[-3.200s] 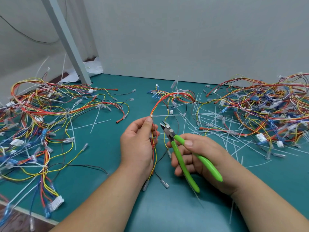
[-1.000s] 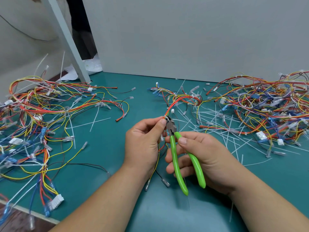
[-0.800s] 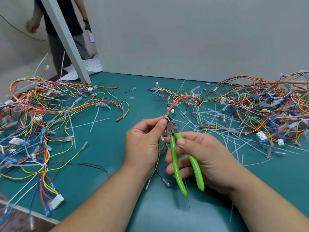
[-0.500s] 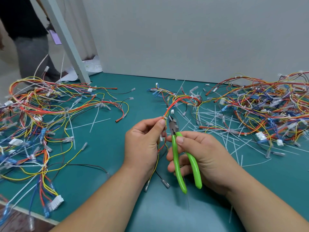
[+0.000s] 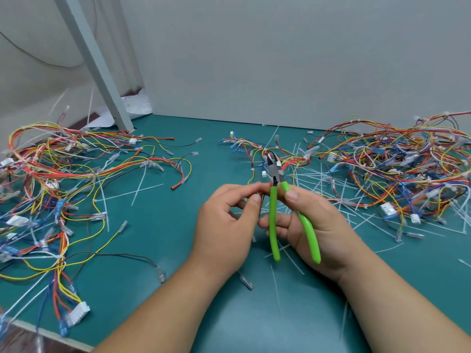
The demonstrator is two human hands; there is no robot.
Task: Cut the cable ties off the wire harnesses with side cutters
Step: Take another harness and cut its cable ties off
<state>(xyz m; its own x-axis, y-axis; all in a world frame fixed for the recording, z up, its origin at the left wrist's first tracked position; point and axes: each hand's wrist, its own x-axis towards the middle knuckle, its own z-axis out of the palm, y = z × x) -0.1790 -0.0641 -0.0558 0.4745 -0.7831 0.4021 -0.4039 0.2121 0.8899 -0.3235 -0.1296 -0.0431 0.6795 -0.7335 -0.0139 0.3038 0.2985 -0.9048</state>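
Grey wall panel at the back, teal bench mat in front, slanted grey post far left. A big tangled left pile of harnesses and a denser right pile lay on the mat: red, yellow, orange and blue wires with white connectors mixed in. The middle harness lay mid-table and ran from the hands toward the wall. Both hands were up over the mat near centre. The left hand pinched a few wires of the middle harness between thumb and fingertips. The right hand was wrapped round the green-handled side cutters, thumb on the right handle and fingers behind the left one. Handles were spread, blades apart, nose pointing away over the harness wires. Couldn't tell if a tie sat between the blades. Loose white cable ties littered the mat between the hands and the right pile. One clear terminal sleeve lay just beside the left forearm.
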